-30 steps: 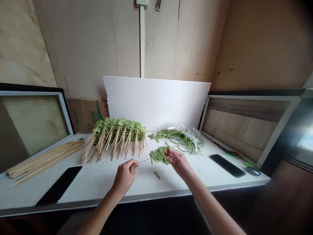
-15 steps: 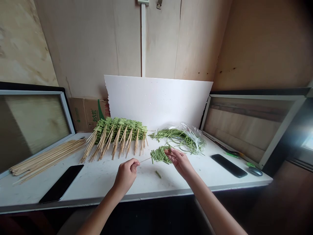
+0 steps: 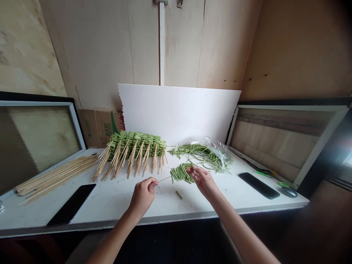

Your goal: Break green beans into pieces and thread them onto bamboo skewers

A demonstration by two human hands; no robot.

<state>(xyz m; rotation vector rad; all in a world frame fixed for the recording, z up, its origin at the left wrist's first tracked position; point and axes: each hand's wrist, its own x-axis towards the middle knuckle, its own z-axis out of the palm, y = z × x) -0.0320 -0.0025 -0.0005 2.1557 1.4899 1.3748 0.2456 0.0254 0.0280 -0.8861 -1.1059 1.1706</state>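
Note:
My left hand (image 3: pixel 142 194) is closed on the end of a thin bamboo skewer (image 3: pixel 165 179), which points right. Short cut green bean pieces (image 3: pixel 178 173) sit side by side in a row at the skewer's far half; whether all are threaded on it or some lie on the table, I cannot tell. At the right end of the row, my right hand (image 3: pixel 202 180) pinches a green bean (image 3: pixel 191 167) between thumb and fingers. How long that bean is stays partly hidden. One loose bean piece (image 3: pixel 179 194) lies on the table below the row.
Finished bean skewers (image 3: pixel 134 141) are stacked at back left, sticks toward me. Bare skewers (image 3: pixel 59 174) and a black phone (image 3: pixel 72 204) lie left. Long beans (image 3: pixel 189 149) spill from a plastic bag (image 3: pixel 220 148). Another phone (image 3: pixel 259 185) and a mouse (image 3: pixel 289 191) lie right.
The view has shifted very slightly. Both hands keep nearly the same pose, holding the skewer and the green bean.

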